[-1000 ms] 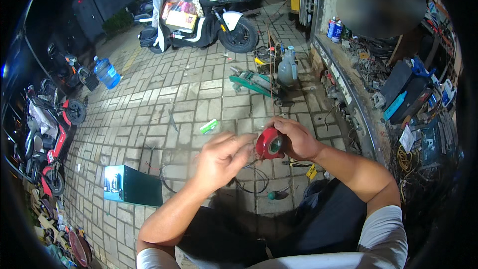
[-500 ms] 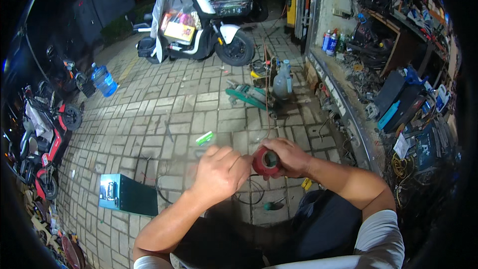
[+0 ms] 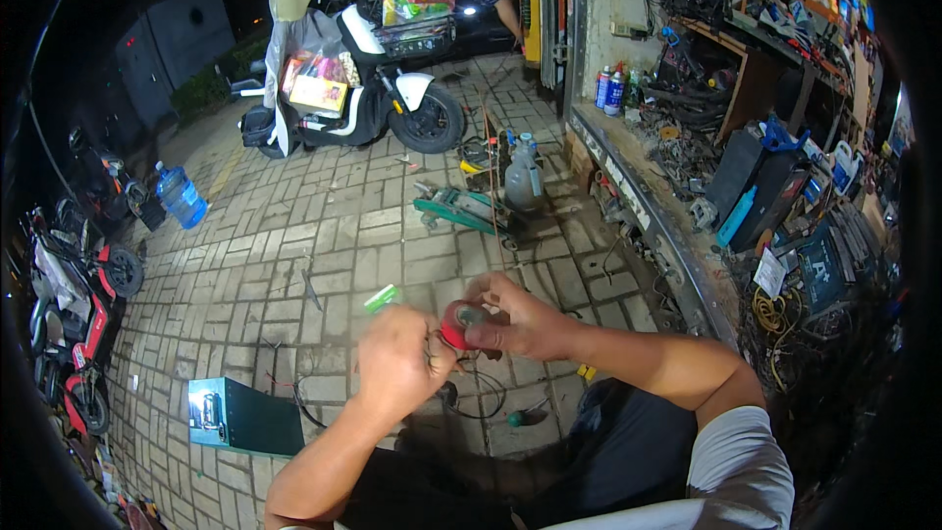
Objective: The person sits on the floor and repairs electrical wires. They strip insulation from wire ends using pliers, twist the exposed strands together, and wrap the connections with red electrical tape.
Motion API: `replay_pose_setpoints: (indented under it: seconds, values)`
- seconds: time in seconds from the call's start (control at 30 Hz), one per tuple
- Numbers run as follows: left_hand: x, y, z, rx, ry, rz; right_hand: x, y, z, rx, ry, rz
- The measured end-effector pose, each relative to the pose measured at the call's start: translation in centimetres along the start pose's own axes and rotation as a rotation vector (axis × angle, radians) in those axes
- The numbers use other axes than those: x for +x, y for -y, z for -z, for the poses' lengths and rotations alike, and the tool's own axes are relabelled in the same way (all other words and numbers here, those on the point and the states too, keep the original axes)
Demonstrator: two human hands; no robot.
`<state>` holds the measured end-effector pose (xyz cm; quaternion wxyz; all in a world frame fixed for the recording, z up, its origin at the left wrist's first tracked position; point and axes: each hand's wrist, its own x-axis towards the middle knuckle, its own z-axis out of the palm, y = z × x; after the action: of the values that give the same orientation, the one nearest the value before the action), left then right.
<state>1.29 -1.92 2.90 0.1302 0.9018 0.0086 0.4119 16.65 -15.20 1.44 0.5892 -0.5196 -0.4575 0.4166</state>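
In front of me, my right hand (image 3: 530, 322) grips a roll of red tape (image 3: 453, 330), its thumb over the front of the ring. Close against the roll's left side, my left hand (image 3: 397, 353) is closed with its back toward me. Whatever its fingers pinch is hidden. Below the hands, a black cable (image 3: 488, 415) curls on the paving. A tool with a green round handle (image 3: 516, 418) lies to its right. To the left stands a dark green metal box (image 3: 257, 420) with a handle on its lit face. A green and white packet (image 3: 383, 297) lies just beyond my left hand.
A green floor jack (image 3: 461, 208) and a grey jug (image 3: 524, 180) stand ahead. Farther off is a loaded white scooter (image 3: 353, 88), with a person's leg (image 3: 507, 18) behind it. A blue water bottle (image 3: 181, 198) stands left; a cluttered ledge (image 3: 677, 236) runs along the right.
The view has shifted, so the surroundings sit farther left and lower. My right hand has turned the tape roll and its thumb now covers the opening. A person shows behind the scooter.
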Motion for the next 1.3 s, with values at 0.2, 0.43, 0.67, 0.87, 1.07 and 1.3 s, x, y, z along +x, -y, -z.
replay_pose_setpoints:
  seconds: [0.2, 0.43, 0.67, 0.87, 1.07, 1.3]
  values:
    - [-0.5, 0.3, -0.3, -0.235, 0.121, 0.274, 0.1, 0.1, 0.3, -0.246, 0.073, 0.094]
    - [0.4, 0.3, 0.7, -0.921, 0.338, 0.651, 0.3, 0.9, 1.2, -0.075, 0.213, -0.012]
    - [-0.4, 2.1, 0.0, -1.260, 0.275, 0.876, 0.9, -0.3, 1.0, 0.155, 0.259, -0.018]
    - [0.1, 2.7, 0.2, -1.305, 0.287, 0.917, 0.8, -1.0, 1.9, 0.257, 0.266, -0.020]
    - [0.0, 3.8, 2.1, -0.961, 0.292, 0.817, -1.4, -0.6, -0.5, 0.854, 0.072, -0.133]
    - [0.6, 1.1, 5.4, -0.938, 0.363, 0.728, -2.3, -7.1, -12.7, 1.187, -0.151, -0.145]
